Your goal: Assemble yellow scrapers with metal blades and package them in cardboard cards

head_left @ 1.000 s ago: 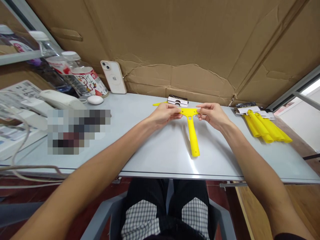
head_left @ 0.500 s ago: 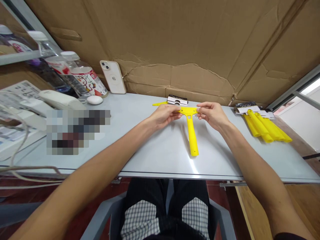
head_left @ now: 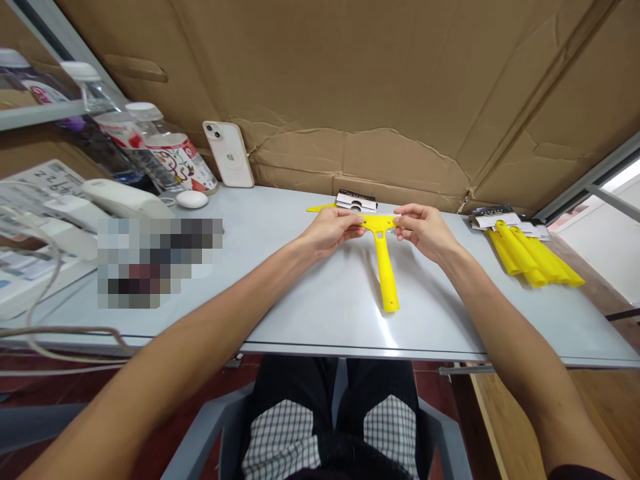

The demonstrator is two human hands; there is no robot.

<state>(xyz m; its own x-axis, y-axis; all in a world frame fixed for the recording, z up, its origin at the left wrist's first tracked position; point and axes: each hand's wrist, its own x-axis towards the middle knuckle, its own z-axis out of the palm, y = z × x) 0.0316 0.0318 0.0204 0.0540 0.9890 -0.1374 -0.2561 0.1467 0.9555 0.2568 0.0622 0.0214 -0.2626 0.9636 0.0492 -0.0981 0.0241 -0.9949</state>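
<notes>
A yellow T-shaped scraper (head_left: 386,273) is held over the grey table, its wide head away from me and its handle angled toward me. The fingers of my left hand (head_left: 333,230) pinch the left end of the head. At the right end, my right hand (head_left: 423,228) grips with thumb and fingertips. Something small and shiny shows beside the right fingertips, too small to make out. Behind my left hand lies a black-and-white card (head_left: 356,200), with a yellow piece (head_left: 320,208) sticking out to its left.
Several yellow handles with cards (head_left: 537,257) lie in a pile at the right. A white phone (head_left: 229,155) leans against the cardboard wall (head_left: 400,87). Bottles (head_left: 177,157), a white mouse (head_left: 192,199), cables and a blurred patch (head_left: 160,263) occupy the left side.
</notes>
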